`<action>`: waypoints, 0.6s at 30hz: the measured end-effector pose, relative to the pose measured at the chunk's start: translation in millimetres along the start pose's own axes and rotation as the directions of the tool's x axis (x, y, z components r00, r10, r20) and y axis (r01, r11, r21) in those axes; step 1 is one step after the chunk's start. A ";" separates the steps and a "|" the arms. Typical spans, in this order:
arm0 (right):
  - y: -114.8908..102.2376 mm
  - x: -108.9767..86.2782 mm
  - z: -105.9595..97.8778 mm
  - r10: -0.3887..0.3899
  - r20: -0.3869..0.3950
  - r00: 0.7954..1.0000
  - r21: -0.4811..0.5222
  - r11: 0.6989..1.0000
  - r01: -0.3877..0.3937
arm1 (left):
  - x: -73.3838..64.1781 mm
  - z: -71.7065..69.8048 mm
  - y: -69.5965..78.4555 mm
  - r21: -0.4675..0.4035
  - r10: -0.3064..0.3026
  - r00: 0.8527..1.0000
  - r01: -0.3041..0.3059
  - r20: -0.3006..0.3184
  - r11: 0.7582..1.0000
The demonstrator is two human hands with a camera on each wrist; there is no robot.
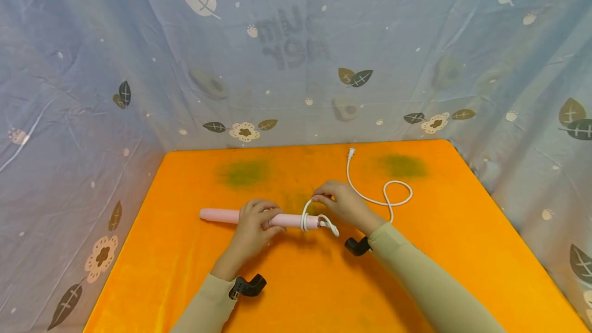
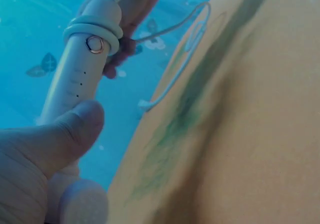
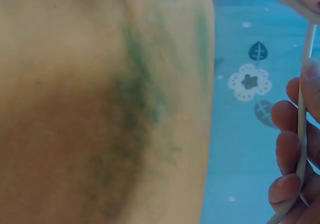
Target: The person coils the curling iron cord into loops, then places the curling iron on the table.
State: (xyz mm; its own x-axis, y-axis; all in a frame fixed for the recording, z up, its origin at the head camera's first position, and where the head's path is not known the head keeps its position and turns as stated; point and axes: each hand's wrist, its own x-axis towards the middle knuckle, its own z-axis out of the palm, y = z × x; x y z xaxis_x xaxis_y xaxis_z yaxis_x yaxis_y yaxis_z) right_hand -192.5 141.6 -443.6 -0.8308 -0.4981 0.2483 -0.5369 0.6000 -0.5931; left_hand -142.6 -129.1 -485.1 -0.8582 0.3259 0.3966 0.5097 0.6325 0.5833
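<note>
Sleeves (image 1: 421, 270) lie nearest — left hand (image 1: 254, 224) grips pink wand (image 1: 291, 220), right hand (image 1: 346, 203) pinches white cord (image 1: 303, 221).

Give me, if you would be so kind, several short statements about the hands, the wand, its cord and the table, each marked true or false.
1. The left hand grips the wand. True.
2. The right hand holds the plug. False: it pinches the cord, while the plug lies on the table near the far edge.
3. The cord loops round the wand near one end. True.
4. The table is blue. False: it is orange.
5. The table bears green smudges. True.
</note>
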 end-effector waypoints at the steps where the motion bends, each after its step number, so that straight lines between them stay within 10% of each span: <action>1: 0.9 -0.1 1.9 0.014 0.012 1.000 0.004 1.000 -0.014 | 0.5 -0.6 0.6 -0.008 0.003 1.000 -0.003 -0.009 1.000; 18: -15.8 -16.4 35.2 -0.032 -0.040 0.999 -0.042 0.999 0.030 | 17.1 -2.6 4.4 -0.093 -0.055 0.974 0.035 -0.220 0.995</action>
State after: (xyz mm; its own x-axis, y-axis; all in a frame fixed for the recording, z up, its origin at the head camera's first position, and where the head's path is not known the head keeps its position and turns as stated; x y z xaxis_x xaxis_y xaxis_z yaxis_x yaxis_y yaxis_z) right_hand -165.2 118.2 -465.2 -0.8186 -0.4914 0.2972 -0.5672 0.6108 -0.5524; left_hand -154.9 -122.5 -473.9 -0.8505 0.1281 0.5102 0.4827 0.5753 0.6603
